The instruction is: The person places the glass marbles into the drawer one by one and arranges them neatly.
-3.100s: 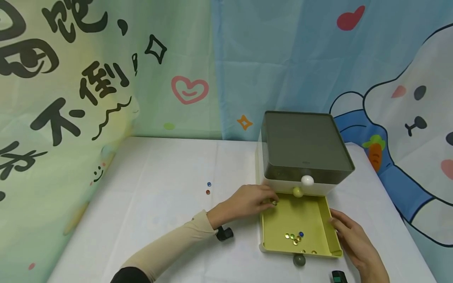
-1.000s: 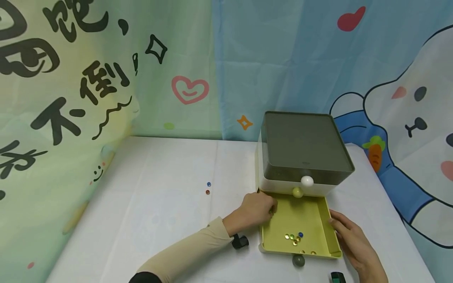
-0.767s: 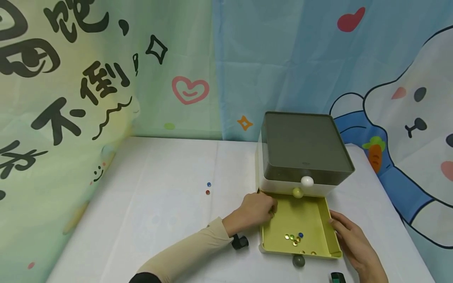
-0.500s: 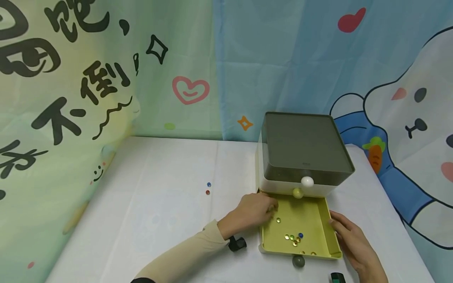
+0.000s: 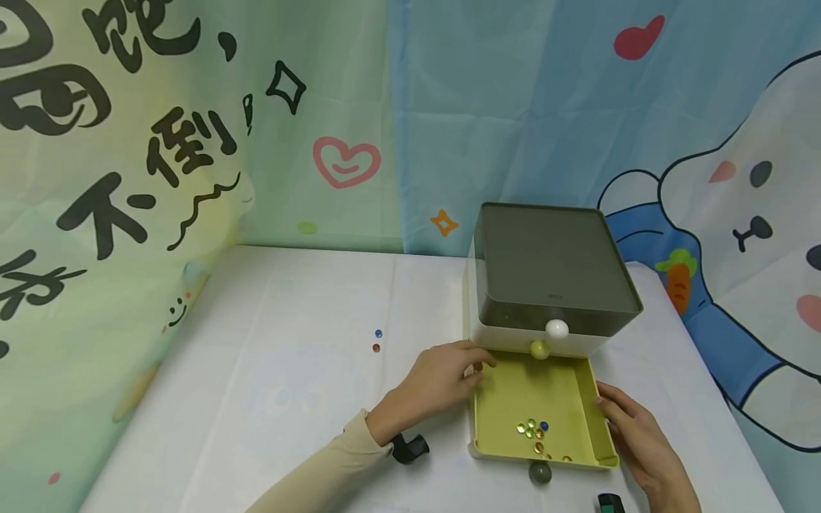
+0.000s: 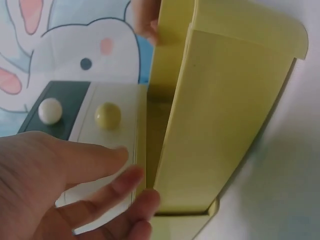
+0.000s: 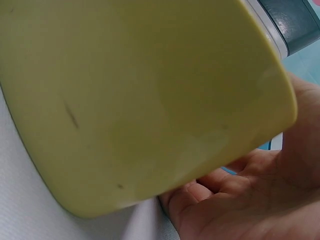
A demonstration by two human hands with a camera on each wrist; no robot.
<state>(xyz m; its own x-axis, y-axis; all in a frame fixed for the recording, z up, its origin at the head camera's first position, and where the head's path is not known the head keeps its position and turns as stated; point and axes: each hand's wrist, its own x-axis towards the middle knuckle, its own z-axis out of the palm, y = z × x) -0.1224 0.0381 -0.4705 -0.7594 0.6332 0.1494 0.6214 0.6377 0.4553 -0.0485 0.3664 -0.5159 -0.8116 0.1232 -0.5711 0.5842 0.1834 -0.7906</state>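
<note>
My left hand (image 5: 436, 381) hovers at the left wall of a pulled-out yellow drawer (image 5: 500, 399), fingers loosely bent and nothing between them. The left wrist view shows its thumb and fingertips (image 6: 145, 202) apart, close to the drawer's edge. Several small glass marbles (image 5: 529, 432), yellow, green and amber, lie near the drawer's front with a blue marble (image 5: 544, 426) among them. My right hand (image 5: 641, 434) holds the drawer's right side, its thumb at the rim. In the right wrist view the drawer's outer face (image 7: 150, 100) hides part of that hand (image 7: 235, 200).
Behind the drawer stands a cabinet (image 5: 551, 263) with a dark green top and round knobs. A blue marble (image 5: 378, 333) and a reddish marble (image 5: 376, 348) lie on the white tablecloth (image 5: 301, 320) to the left. A dark small object (image 5: 611, 503) sits at the front right.
My left hand has let go of a marble inside the drawer and drawn back to the left. That marble has rolled forward into the group. My right hand stays put.
</note>
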